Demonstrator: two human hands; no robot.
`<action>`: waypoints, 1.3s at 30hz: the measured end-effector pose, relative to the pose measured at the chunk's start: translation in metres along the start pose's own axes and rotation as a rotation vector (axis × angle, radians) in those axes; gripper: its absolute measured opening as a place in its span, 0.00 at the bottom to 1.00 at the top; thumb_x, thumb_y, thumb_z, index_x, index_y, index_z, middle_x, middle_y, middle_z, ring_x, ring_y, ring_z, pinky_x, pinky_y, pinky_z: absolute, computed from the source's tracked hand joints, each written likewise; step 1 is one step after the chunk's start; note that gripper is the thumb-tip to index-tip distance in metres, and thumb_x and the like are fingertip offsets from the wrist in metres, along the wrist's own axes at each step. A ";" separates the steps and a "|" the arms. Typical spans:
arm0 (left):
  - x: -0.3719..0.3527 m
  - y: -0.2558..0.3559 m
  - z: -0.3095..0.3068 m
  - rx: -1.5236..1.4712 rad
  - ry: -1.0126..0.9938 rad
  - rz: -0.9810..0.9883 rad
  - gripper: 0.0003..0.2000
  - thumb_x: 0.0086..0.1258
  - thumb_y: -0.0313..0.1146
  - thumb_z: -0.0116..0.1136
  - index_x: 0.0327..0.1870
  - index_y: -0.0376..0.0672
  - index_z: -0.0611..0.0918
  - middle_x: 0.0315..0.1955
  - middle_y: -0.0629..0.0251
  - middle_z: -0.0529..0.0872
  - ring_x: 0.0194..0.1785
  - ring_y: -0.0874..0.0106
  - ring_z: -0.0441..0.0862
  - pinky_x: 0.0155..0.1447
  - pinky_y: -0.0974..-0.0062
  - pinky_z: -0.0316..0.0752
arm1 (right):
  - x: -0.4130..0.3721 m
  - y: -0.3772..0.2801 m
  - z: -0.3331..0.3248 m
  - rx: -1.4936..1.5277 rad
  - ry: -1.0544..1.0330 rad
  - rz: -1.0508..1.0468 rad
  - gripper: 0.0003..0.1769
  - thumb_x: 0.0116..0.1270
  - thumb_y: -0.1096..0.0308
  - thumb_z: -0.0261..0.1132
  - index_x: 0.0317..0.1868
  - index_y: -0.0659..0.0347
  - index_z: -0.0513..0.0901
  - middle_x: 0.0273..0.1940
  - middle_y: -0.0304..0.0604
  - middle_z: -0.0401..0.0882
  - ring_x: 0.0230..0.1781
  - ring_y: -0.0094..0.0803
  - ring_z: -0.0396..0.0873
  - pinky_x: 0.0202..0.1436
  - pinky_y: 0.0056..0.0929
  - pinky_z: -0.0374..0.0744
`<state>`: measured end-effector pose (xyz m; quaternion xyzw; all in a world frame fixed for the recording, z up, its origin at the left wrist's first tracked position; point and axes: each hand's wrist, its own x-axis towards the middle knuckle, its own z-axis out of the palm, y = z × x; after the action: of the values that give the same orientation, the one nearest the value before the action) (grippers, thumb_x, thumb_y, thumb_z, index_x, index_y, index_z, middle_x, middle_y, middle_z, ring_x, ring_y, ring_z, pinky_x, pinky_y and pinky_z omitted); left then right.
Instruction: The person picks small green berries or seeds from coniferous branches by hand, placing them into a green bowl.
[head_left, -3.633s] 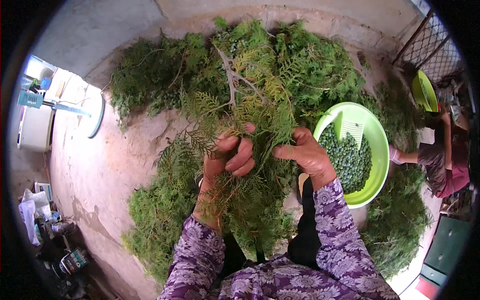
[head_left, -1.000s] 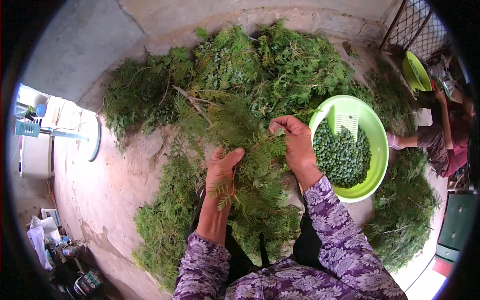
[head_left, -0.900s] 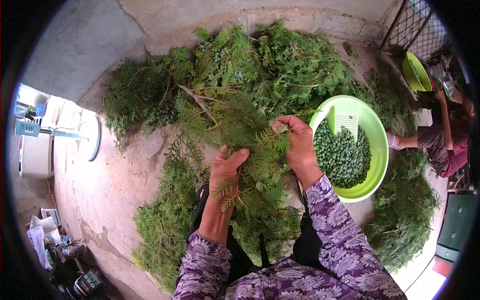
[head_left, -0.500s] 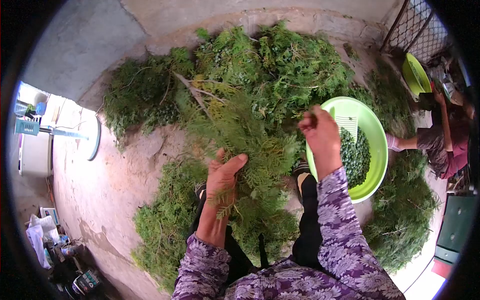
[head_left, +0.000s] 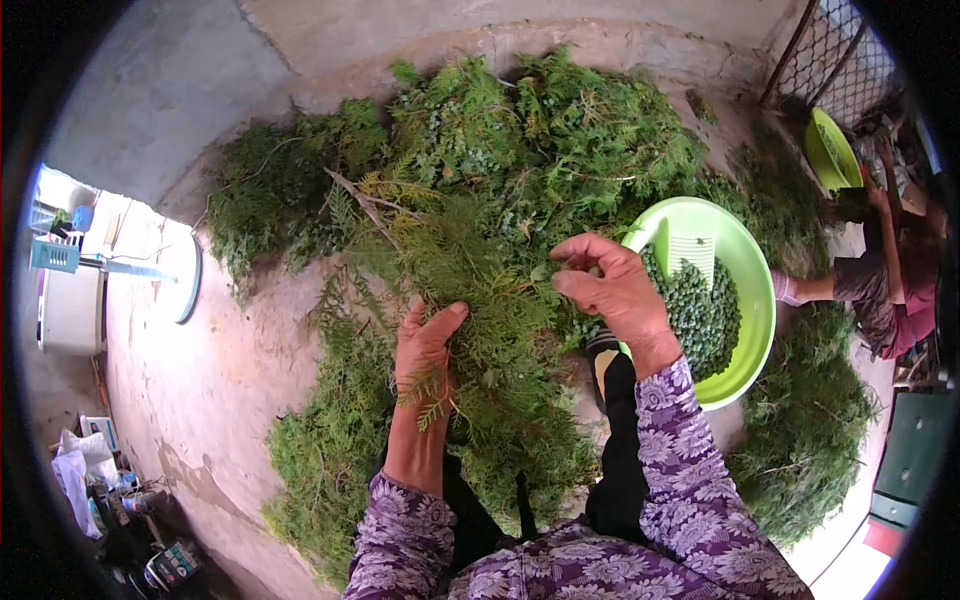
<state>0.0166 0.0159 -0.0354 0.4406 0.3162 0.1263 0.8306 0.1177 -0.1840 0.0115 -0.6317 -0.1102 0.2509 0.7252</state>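
Note:
My left hand [head_left: 425, 345] is wrapped round a leafy green branch [head_left: 480, 270], its thumb lying over the foliage. The branch's bare woody end points to the upper left. At the right edge of the foliage, my right hand [head_left: 612, 290] has thumb and fingers curled close together on something small and greenish, too small to make out. Just right of that hand stands a light green basin [head_left: 755, 300], with many small green berries [head_left: 705, 320] in it and a ridged panel at its upper side.
Heaps of cut branches [head_left: 590, 120] lie ahead, with more at lower left and right [head_left: 800, 430]. At far right, another person [head_left: 890, 270] sits by a second green basin [head_left: 830, 150]. A fan base [head_left: 188, 275] stands at left.
My right hand has moved left from above the basin to the branch foliage. My left hand and the branch have shifted slightly left.

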 end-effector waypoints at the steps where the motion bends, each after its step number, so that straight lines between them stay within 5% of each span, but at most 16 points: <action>1: 0.000 -0.002 0.000 0.001 -0.001 -0.001 0.39 0.47 0.22 0.66 0.59 0.29 0.56 0.38 0.58 0.79 0.39 0.69 0.79 0.45 0.75 0.73 | 0.001 0.000 0.004 -0.255 0.022 -0.067 0.12 0.52 0.73 0.65 0.39 0.60 0.78 0.25 0.31 0.71 0.26 0.16 0.65 0.28 0.15 0.67; 2: -0.002 0.000 0.005 -0.013 0.001 -0.034 0.37 0.47 0.21 0.66 0.59 0.29 0.57 0.37 0.57 0.80 0.38 0.70 0.79 0.44 0.74 0.74 | 0.001 0.000 0.005 -0.243 0.019 -0.048 0.12 0.50 0.71 0.66 0.38 0.59 0.79 0.25 0.30 0.71 0.28 0.16 0.65 0.33 0.16 0.67; 9: -0.010 0.005 0.016 -0.069 -0.060 -0.002 0.23 0.48 0.20 0.65 0.46 0.35 0.70 0.33 0.60 0.81 0.36 0.71 0.80 0.40 0.75 0.76 | 0.003 0.007 0.008 -0.228 -0.017 -0.006 0.11 0.50 0.68 0.67 0.36 0.61 0.78 0.24 0.30 0.71 0.26 0.16 0.65 0.30 0.17 0.68; 12: -0.013 0.003 0.017 -0.058 -0.045 -0.003 0.20 0.48 0.21 0.65 0.42 0.37 0.71 0.33 0.61 0.81 0.34 0.71 0.80 0.39 0.75 0.76 | 0.002 0.007 0.011 -0.147 -0.029 -0.019 0.08 0.55 0.68 0.65 0.33 0.59 0.76 0.22 0.27 0.68 0.19 0.12 0.63 0.18 0.12 0.62; 14: -0.016 0.008 0.021 -0.057 -0.049 -0.037 0.21 0.48 0.21 0.65 0.44 0.36 0.71 0.33 0.61 0.81 0.35 0.71 0.80 0.39 0.76 0.76 | 0.000 0.003 0.013 -0.002 -0.001 0.195 0.08 0.57 0.66 0.64 0.32 0.59 0.75 0.22 0.27 0.68 0.17 0.12 0.62 0.17 0.12 0.61; 18: -0.022 0.014 0.030 -0.037 -0.016 -0.114 0.28 0.48 0.20 0.65 0.51 0.33 0.65 0.33 0.60 0.81 0.37 0.71 0.79 0.42 0.75 0.75 | 0.002 0.010 0.012 -0.163 0.080 0.058 0.09 0.58 0.64 0.63 0.34 0.60 0.75 0.23 0.27 0.69 0.16 0.12 0.60 0.15 0.13 0.59; 23: -0.017 0.014 0.024 -0.035 0.001 -0.204 0.37 0.48 0.20 0.64 0.60 0.32 0.56 0.35 0.58 0.80 0.39 0.70 0.79 0.45 0.75 0.74 | -0.007 -0.006 0.016 0.355 0.158 0.399 0.08 0.60 0.65 0.60 0.35 0.60 0.75 0.27 0.30 0.74 0.14 0.14 0.61 0.13 0.14 0.57; 27: -0.028 0.011 0.030 -0.001 0.023 -0.149 0.32 0.49 0.22 0.64 0.56 0.33 0.62 0.35 0.58 0.80 0.38 0.69 0.79 0.43 0.74 0.75 | -0.001 0.010 0.007 0.256 0.257 0.373 0.08 0.61 0.65 0.59 0.36 0.61 0.73 0.27 0.32 0.75 0.12 0.16 0.60 0.11 0.15 0.55; 30: -0.025 0.020 0.018 -0.052 -0.153 -0.172 0.23 0.53 0.23 0.62 0.51 0.34 0.69 0.35 0.59 0.81 0.37 0.69 0.80 0.42 0.74 0.75 | 0.014 0.021 -0.042 0.511 0.307 0.183 0.06 0.64 0.67 0.53 0.30 0.58 0.69 0.22 0.34 0.68 0.11 0.19 0.57 0.12 0.18 0.56; 33: -0.018 0.018 0.011 -0.038 -0.128 -0.130 0.18 0.55 0.26 0.61 0.47 0.35 0.73 0.36 0.61 0.81 0.39 0.69 0.80 0.47 0.73 0.73 | 0.009 0.010 -0.047 0.650 0.312 0.086 0.07 0.65 0.68 0.49 0.28 0.57 0.67 0.21 0.35 0.66 0.13 0.20 0.60 0.13 0.18 0.60; 36: 0.002 -0.003 -0.015 0.012 -0.145 0.101 0.26 0.54 0.30 0.63 0.53 0.32 0.68 0.41 0.59 0.79 0.46 0.68 0.77 0.53 0.71 0.69 | 0.008 0.001 -0.012 0.703 0.234 0.227 0.04 0.62 0.70 0.52 0.32 0.61 0.70 0.29 0.44 0.72 0.20 0.21 0.66 0.15 0.14 0.63; 39: -0.001 0.003 0.001 0.138 0.048 -0.058 0.35 0.53 0.34 0.65 0.59 0.29 0.60 0.47 0.55 0.76 0.53 0.67 0.72 0.57 0.69 0.65 | 0.008 0.006 -0.006 0.703 -0.007 0.188 0.05 0.59 0.72 0.55 0.37 0.62 0.71 0.33 0.47 0.74 0.22 0.22 0.68 0.16 0.14 0.63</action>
<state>0.0169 0.0163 -0.0317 0.4843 0.3566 0.0909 0.7937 0.1267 -0.1849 0.0037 -0.3502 0.0389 0.3414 0.8714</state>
